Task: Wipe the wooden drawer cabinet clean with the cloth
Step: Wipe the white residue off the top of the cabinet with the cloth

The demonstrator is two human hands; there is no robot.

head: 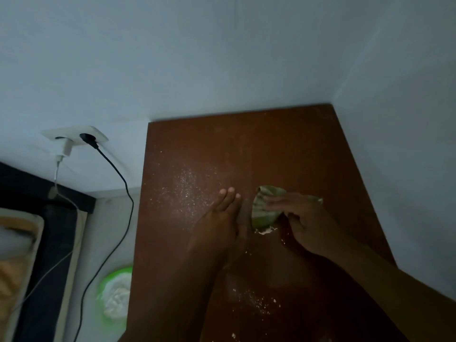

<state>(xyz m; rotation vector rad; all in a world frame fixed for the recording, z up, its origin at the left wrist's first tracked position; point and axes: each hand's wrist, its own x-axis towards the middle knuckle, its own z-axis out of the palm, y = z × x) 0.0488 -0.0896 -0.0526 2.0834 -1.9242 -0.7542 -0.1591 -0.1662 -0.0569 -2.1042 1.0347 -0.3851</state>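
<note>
The brown wooden cabinet top (271,149) fills the middle of the view, set into a corner of white walls. White powder (185,188) is scattered over its left part, and a small white heap (265,230) lies by the cloth. My right hand (306,223) presses a crumpled green cloth (265,211) flat on the wood. My left hand (222,223) rests flat on the top just left of the cloth, fingers together and extended, holding nothing. More crumbs (254,299) lie near the front between my forearms.
A wall socket (74,137) at the left holds a white charger and a black plug, with cables hanging down. On the floor left of the cabinet sits a green bowl (114,294) of white powder. A dark bed frame (49,243) stands at far left.
</note>
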